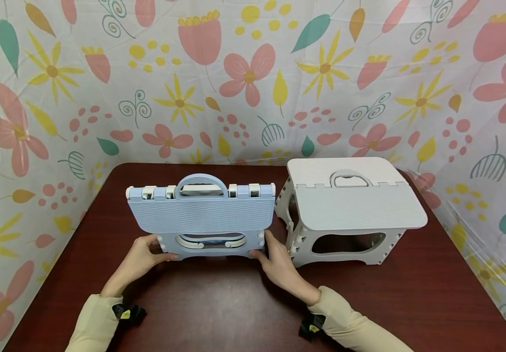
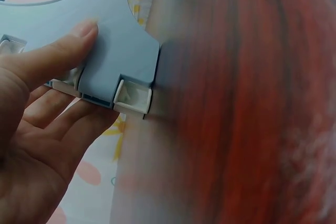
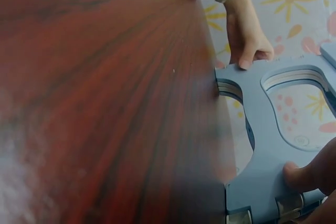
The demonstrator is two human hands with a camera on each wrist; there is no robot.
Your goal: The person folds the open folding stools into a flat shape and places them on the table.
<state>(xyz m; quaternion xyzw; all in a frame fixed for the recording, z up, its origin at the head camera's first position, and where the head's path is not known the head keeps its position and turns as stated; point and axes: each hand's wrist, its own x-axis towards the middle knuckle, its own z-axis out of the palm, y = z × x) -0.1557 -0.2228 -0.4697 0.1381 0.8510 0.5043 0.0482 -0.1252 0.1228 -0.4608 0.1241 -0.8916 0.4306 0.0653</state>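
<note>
The blue stool (image 1: 202,215), partly folded, its handle uppermost, is upright at the middle of the table (image 1: 218,308); whether its feet touch the wood is unclear. The left hand (image 1: 138,261) pinches one side of its lower panel, thumb in front, fingers behind; the right hand (image 1: 279,264) grips the opposite side. Just right, a white stool (image 1: 358,208) stands unfolded. Flowered cloth (image 1: 253,122) hangs behind.

Blue stool (image 1: 204,215) in left grip (image 1: 140,258) and right grip (image 1: 276,259), white stool (image 1: 360,208) beside, brown table (image 1: 218,308)
</note>
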